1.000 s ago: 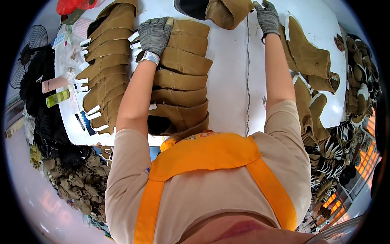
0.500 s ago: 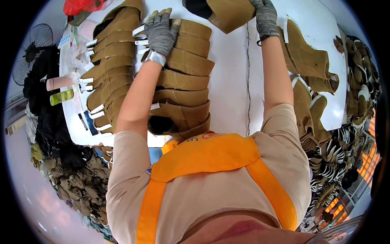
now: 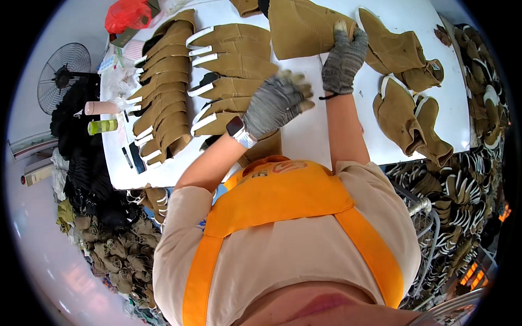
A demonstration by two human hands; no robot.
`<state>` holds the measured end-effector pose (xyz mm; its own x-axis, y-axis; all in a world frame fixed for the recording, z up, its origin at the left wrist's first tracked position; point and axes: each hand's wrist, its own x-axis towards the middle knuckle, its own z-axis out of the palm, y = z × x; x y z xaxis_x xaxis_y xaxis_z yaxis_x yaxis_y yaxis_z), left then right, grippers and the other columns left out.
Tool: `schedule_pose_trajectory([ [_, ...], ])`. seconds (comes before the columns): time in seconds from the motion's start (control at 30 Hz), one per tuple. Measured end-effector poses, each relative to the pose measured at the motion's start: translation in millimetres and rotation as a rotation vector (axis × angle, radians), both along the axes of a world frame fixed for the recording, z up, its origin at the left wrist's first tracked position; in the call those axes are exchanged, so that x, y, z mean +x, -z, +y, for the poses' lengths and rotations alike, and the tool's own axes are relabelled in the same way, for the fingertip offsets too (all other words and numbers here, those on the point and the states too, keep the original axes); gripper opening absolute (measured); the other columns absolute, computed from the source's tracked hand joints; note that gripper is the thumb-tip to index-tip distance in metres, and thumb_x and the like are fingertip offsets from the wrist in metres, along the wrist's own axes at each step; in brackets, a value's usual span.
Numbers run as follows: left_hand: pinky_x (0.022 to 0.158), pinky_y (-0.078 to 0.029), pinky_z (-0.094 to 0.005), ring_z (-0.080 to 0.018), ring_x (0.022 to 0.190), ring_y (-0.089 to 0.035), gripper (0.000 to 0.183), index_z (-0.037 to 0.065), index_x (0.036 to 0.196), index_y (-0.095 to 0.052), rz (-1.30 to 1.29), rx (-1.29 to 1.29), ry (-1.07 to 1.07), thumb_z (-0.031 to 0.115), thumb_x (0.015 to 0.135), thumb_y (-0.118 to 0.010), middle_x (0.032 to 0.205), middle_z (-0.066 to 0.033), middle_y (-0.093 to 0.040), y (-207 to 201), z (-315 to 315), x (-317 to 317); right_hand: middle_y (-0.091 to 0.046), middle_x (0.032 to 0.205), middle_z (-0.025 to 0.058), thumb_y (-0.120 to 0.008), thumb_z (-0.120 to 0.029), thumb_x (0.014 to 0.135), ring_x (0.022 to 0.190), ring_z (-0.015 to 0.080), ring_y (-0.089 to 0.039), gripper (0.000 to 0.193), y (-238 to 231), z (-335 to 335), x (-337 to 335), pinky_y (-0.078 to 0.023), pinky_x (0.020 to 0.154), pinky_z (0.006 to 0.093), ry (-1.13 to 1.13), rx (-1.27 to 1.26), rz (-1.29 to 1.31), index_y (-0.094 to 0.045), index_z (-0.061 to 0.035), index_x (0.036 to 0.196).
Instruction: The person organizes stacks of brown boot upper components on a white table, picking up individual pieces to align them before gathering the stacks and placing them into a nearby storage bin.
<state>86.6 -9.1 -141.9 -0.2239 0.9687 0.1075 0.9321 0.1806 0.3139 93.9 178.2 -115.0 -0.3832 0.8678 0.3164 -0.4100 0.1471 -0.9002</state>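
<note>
Pinching a brown upper by its lower right corner over the far part of the white counter, right hand gloved, thumb in front and fingers behind. Holding the gloved left hand by the right ends of the middle row, fingers loosely spread and blurred, seemingly just above the uppers. Facing a left row too, overlapping along the counter's left side. Near the right edge, having a far pair and a near pair of brown boots; at the left edge, a pink bottle beside a green bottle.
</note>
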Motion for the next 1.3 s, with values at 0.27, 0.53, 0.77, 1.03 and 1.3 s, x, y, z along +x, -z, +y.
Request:
schedule_pose_trajectory([
  [0.27, 0.112, -0.034, -0.0498, -0.0325, 0.134, -0.042, 0.076, 0.006, 0.144, -0.040, -1.228, 0.896, -0.323, 0.052, 0.089, -0.064, 0.142, -0.0150, -0.046, -60.1, -16.4, -10.0, -0.058, 0.105, 0.0040, -0.073, -0.019, 0.089, 0.095, 0.0132, -0.054, 0.031, -19.6, -47.5, 53.5, -0.047, 0.087, 0.0312, -0.209, 0.141, 0.170, -0.055, -0.0028, 0.109],
  [0.53, 0.107, -0.044, -0.0482, -0.0300, 0.128, -0.049, 0.067, 0.005, 0.140, -0.043, -1.675, 1.096, -0.344, 0.045, 0.091, -0.065, 0.140, -0.0128, -0.049, -77.6, -53.1, 4.5, -0.049, 0.131, 0.0104, -0.086, -0.023, 0.074, 0.122, 0.0263, -0.049, 0.063, -17.0, -34.8, 92.1, -0.046, 0.098, 0.0401, -0.126, 0.999, 0.081, -0.050, -0.0102, 0.124],
  [0.77, 0.106, -0.045, -0.0385, -0.0243, 0.123, -0.052, 0.070, 0.003, 0.137, -0.045, -1.524, 1.088, -0.286, 0.047, 0.088, -0.069, 0.134, -0.0093, -0.053, -64.2, -52.9, 27.4, -0.048, 0.131, 0.0070, -0.084, -0.038, 0.076, 0.115, 0.0158, -0.050, 0.093, 29.9, -33.2, 99.0, -0.046, 0.097, 0.0308, -0.856, 0.055, -0.053, -0.029, -0.0044, 0.144],
  [1.03, 0.098, -0.049, -0.0345, -0.0230, 0.114, -0.056, 0.062, 0.006, 0.133, -0.051, -1.363, 0.929, -0.325, 0.040, 0.086, -0.073, 0.129, -0.0080, -0.057, -28.9, -57.3, 21.1, -0.057, 0.121, 0.0076, -0.079, -0.020, 0.082, 0.106, 0.0147, -0.056, 0.059, -6.3, -59.4, 105.2, -0.052, 0.089, 0.0302, -0.718, -0.142, 0.041, -0.048, -0.0007, 0.128],
  [1.3, 0.099, -0.051, -0.0447, -0.0291, 0.126, -0.051, 0.081, 0.010, 0.142, -0.041, -2.011, 0.963, -0.484, 0.061, 0.084, -0.064, 0.136, -0.0138, -0.051, -27.0, -45.6, 50.8, -0.050, 0.132, 0.0069, -0.082, -0.031, 0.072, 0.133, 0.0343, -0.036, 0.064, -0.3, -58.7, 102.8, -0.023, 0.113, 0.0579, -0.069, 1.146, -0.104, -0.057, -0.0231, 0.130],
])
